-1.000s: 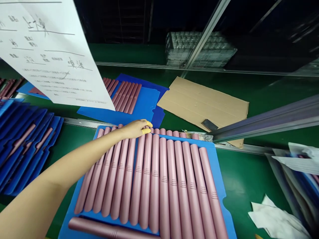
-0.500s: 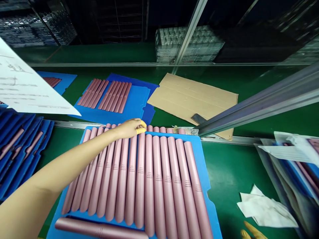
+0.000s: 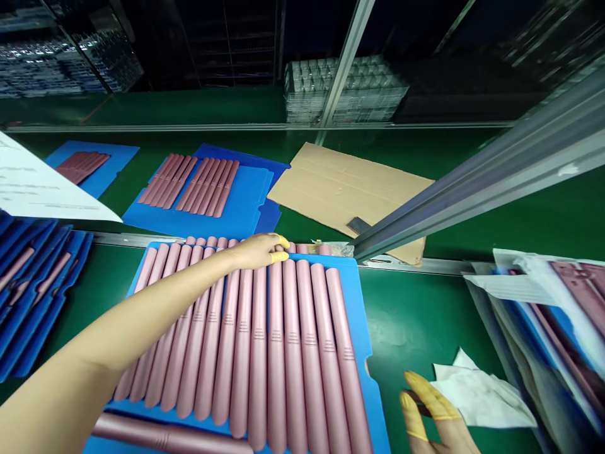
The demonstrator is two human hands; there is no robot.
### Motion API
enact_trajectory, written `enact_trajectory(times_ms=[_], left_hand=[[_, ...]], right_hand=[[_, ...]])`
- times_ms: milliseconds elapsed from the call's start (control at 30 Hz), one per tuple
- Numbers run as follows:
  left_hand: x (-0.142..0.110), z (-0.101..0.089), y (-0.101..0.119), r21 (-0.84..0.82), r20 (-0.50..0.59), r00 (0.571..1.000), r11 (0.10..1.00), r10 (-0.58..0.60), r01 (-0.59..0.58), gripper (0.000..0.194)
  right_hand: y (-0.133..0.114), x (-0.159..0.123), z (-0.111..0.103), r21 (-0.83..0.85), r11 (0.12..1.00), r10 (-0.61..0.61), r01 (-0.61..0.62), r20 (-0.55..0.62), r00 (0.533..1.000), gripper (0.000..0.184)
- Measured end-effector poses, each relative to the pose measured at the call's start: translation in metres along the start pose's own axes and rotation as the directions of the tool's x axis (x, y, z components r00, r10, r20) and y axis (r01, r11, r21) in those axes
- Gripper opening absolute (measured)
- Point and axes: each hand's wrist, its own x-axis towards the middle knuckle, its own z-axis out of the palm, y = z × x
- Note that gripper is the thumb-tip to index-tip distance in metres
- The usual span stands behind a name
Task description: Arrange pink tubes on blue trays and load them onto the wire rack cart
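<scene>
The yellow-cotted fingers [image 3: 278, 256] of the left hand [image 3: 255, 251] curl over the far ends of the pink tubes [image 3: 258, 353], though I can't tell from here whether they are gripping one or only resting there. Starting at the far left, a sheet of paper [image 3: 38, 186] hangs into view, its printing too small to read. Below it lie overlapping blue trays [image 3: 35, 284] holding pink tubes, and beyond them is one more blue tray [image 3: 89, 167] with a small batch. Next comes a blue tray [image 3: 246, 211] with two groups of tubes, about four and six. The left arm reaches across the nearest blue tray [image 3: 362, 347], which sits on the green conveyor belt [image 3: 416, 315] with about fifteen tubes side by side, each with three small grooves, and one more lying crosswise at its near edge. Farther right are a flattened cardboard sheet [image 3: 331, 189] and a metal rail [image 3: 472, 183]. The right hand [image 3: 432, 410] hangs open, its two yellow-capped fingers [image 3: 428, 394] spread just beside a crumpled white cloth [image 3: 482, 397], holding nothing.
</scene>
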Motion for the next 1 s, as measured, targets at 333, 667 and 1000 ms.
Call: enact_trajectory(times_ms=[333, 667, 1000], left_hand=[[0.025, 0.025, 0.031, 0.048, 0.015, 0.999, 0.998, 0.046, -0.046, 0.027], [0.017, 0.021, 0.052, 0.11, -0.125, 0.987, 0.99, 0.104, -0.09, 0.029], [-0.246, 0.009, -0.115, 0.072, -0.656, 0.709, 0.914, -0.259, 0.4, 0.058]], right_hand=[[-0.04, 0.022, 0.008, 0.173, 0.972, -0.159, 0.159, -0.01, 0.987, 0.032], [-0.055, 0.023, 0.016, 0.201, 0.942, -0.268, 0.268, -0.026, 0.963, 0.037], [-0.049, 0.018, 0.022, 0.182, 0.935, -0.303, 0.306, -0.043, 0.952, 0.039]])
